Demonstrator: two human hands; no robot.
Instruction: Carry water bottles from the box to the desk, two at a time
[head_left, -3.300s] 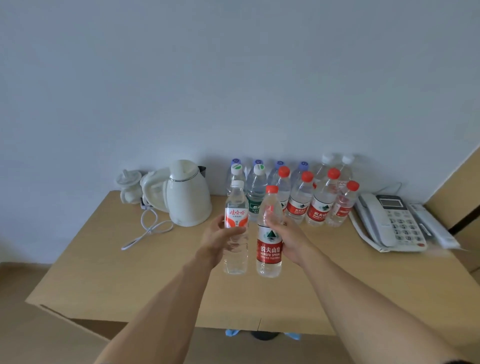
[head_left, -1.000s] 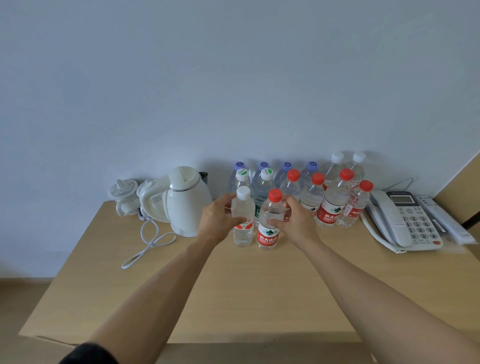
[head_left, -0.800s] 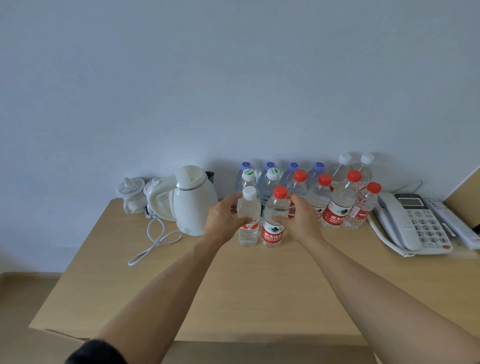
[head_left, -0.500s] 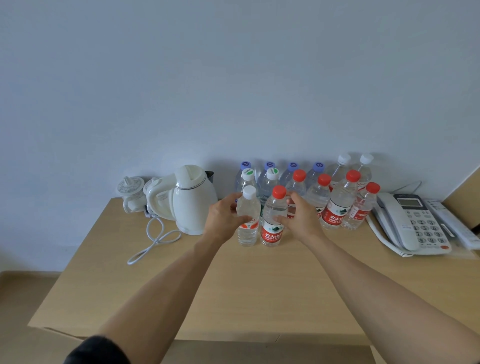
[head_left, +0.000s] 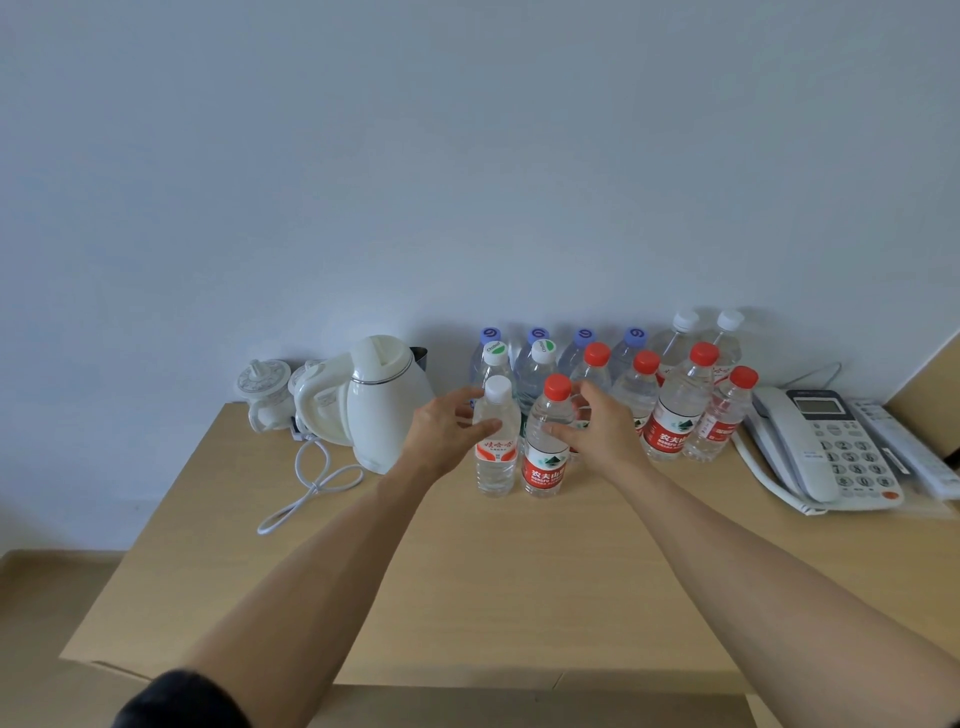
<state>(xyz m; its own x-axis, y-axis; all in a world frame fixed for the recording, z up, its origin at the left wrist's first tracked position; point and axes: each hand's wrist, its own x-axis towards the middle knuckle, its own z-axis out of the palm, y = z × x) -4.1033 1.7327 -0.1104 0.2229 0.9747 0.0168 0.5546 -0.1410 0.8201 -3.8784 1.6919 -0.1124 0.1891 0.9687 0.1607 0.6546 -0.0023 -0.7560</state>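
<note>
Two water bottles stand upright side by side on the wooden desk (head_left: 467, 571), in front of the other bottles. My left hand (head_left: 441, 431) holds the white-capped bottle (head_left: 496, 462), thumb across its front and fingers behind it. My right hand (head_left: 597, 431) holds the red-capped bottle (head_left: 545, 462) the same way. Both bottle bases rest on the desk top. The box is out of view.
Several more bottles (head_left: 675, 405) stand in rows against the wall behind. A white kettle (head_left: 384, 400) with a looped cord (head_left: 311, 483) stands to the left, a small white pot (head_left: 265, 389) beyond it. A white telephone (head_left: 826, 452) lies at the right.
Over the last seconds both hands carried the two bottles forward and set them down in front of the rows. In the last half second the hands hardly moved, their fingers loosening slightly.
</note>
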